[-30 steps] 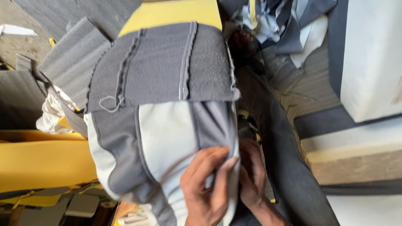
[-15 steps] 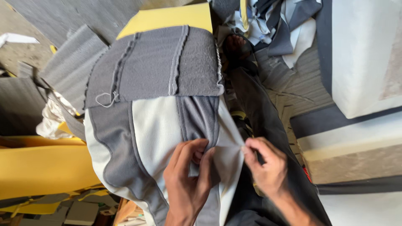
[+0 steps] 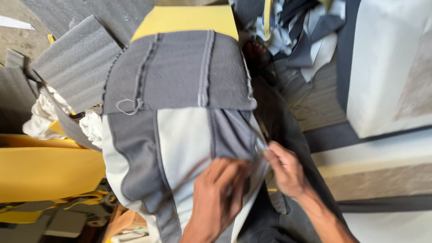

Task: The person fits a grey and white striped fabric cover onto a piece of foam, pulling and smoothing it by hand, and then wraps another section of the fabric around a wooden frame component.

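On stitched grey-white fabric cover (image 3: 180, 135), both hands (image 3: 220, 198).

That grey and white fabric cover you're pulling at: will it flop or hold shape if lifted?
The grey and white cover is probably floppy: it wrinkles where the left hand and right hand pinch it. It is likely light, and holds shape only over the yellow foam.

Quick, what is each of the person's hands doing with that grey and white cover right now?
Left hand: blurred, fingers curled on the grey and white fabric cover; grip cannot be told.
Right hand: closed, pinching the cover's right edge.
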